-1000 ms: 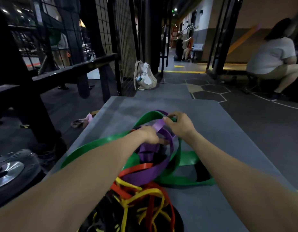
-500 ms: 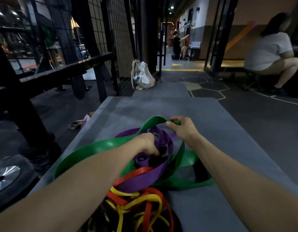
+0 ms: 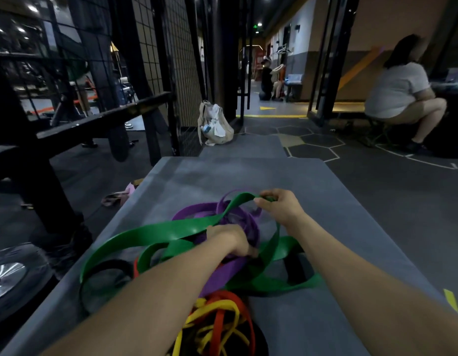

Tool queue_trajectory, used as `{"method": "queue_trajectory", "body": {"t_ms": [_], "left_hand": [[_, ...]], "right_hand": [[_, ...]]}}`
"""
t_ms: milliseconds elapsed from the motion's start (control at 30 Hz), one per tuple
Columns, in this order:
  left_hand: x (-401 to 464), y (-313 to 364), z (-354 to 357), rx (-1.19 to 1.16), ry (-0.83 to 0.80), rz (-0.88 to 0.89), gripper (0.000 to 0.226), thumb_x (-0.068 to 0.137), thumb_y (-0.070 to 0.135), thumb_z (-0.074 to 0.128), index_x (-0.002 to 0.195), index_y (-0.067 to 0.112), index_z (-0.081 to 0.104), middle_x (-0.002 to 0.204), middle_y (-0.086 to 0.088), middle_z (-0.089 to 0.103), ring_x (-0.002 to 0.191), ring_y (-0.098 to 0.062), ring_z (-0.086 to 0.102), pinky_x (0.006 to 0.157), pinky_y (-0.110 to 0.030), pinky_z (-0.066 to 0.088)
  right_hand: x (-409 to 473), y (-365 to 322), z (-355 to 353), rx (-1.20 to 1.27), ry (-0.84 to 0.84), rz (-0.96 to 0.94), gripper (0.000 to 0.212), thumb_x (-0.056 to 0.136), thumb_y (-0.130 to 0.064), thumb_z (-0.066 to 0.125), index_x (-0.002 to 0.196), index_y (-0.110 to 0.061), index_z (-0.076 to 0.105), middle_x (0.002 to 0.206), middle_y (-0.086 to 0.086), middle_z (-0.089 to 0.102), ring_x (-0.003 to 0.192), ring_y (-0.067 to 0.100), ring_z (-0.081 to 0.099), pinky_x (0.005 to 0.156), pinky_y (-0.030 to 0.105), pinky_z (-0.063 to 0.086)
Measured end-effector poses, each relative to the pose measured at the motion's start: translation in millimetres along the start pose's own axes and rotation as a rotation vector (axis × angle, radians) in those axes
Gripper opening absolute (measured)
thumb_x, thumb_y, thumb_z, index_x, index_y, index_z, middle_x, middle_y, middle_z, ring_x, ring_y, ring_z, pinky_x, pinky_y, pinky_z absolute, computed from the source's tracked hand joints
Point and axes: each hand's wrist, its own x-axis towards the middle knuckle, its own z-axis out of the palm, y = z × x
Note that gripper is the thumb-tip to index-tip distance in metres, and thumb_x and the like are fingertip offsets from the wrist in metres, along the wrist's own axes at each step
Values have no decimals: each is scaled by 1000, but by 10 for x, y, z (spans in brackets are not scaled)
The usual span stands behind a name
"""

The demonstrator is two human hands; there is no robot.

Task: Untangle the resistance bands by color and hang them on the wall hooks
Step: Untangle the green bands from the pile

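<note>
Tangled resistance bands on a grey mat, both hands working the green and purple loops.

The right hand (image 3: 281, 208) pinches the wide green band (image 3: 155, 233) at its raised fold; the left hand (image 3: 235, 240) curls into the purple band (image 3: 197, 210), its hold partly hidden. The bands look light, soft, stretchy and rather grippy, so they likely snag; lifting each at a free loop seems wiser than tugging the yellow and red bands (image 3: 217, 319).
</note>
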Motion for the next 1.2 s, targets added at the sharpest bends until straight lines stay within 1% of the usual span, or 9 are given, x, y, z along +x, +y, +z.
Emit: {"method": "queue_trajectory", "body": {"t_ms": [133, 233, 500, 867, 967, 1033, 1100, 1133, 1200], "left_hand": [[-99, -59, -106, -28, 91, 103, 45, 81, 44, 63, 106, 7, 60, 107, -9, 67, 99, -27, 65, 74, -27, 45], [-264, -326, -299, -84, 76, 312, 23, 83, 28, 63, 87, 5, 59, 96, -18, 67, 86, -29, 64, 67, -29, 45], [-936, -792, -1091, -1076, 243, 614, 15, 88, -2, 54, 85, 11, 61, 60, 9, 68, 54, 0, 62, 55, -13, 49], [-1422, -1100, -1658, -1479, 538, 746, 22, 92, 7, 49, 80, 15, 66, 62, 3, 70, 55, -8, 65, 57, -23, 56], [-1532, -1171, -1748, -1465, 569, 747, 18, 94, 8, 47, 86, 15, 62, 60, 6, 69, 58, -6, 66, 56, -20, 54], [-1574, -1171, -1787, -1427, 545, 753, 16, 94, 10, 47, 87, 15, 62, 61, 6, 69, 61, -6, 66, 57, -19, 53], [-1608, -1150, -1812, -1395, 518, 750, 17, 94, 12, 48, 84, 15, 62, 62, 6, 68, 62, -7, 66, 57, -19, 53], [-1626, -1137, -1818, -1400, 503, 750, 19, 94, 12, 47, 82, 15, 61, 61, 6, 67, 62, -8, 65, 57, -20, 53], [-1678, -1110, -1824, -1458, 477, 747, 22, 94, 13, 46, 78, 15, 61, 60, 6, 65, 60, -10, 64, 57, -21, 53]], "right_hand": [[6, 90, -92, 7, 7, 17, 40, 83, -12, 69, 118, 3, 58, 111, 14, 62, 94, 17, 55, 82, 26, 46], [-8, 64, -109, 39, 2, 17, 38, 83, -12, 69, 118, -1, 58, 106, 9, 59, 88, 15, 54, 65, 18, 44], [-113, -181, 45, 101, 35, 37, 29, 83, -2, 66, 110, 7, 60, 94, 11, 59, 87, 19, 53, 61, 17, 45], [-362, -166, -10, -452, 133, 356, 42, 85, -32, 66, 109, 2, 59, 95, 16, 62, 82, 29, 58, 54, 26, 39], [-380, -152, 50, -613, 131, 352, 36, 89, -31, 58, 113, -5, 55, 110, 17, 55, 107, 33, 53, 83, 35, 44], [-413, -358, 143, -474, 4, 270, 11, 93, -15, 48, 95, -7, 56, 98, 14, 53, 94, 28, 52, 90, 34, 46], [-572, -643, 230, -262, -155, 176, 16, 93, -3, 43, 80, -11, 48, 70, 7, 46, 60, 16, 47, 57, 20, 51], [-632, -759, 274, -192, -253, 134, 11, 91, -1, 48, 93, -13, 48, 72, 5, 50, 56, 13, 48, 47, 18, 46], [-750, -962, 366, -117, -444, 65, 66, 81, -2, 67, 132, -24, 32, 111, 6, 53, 85, 15, 58, 55, 17, 45]]}}
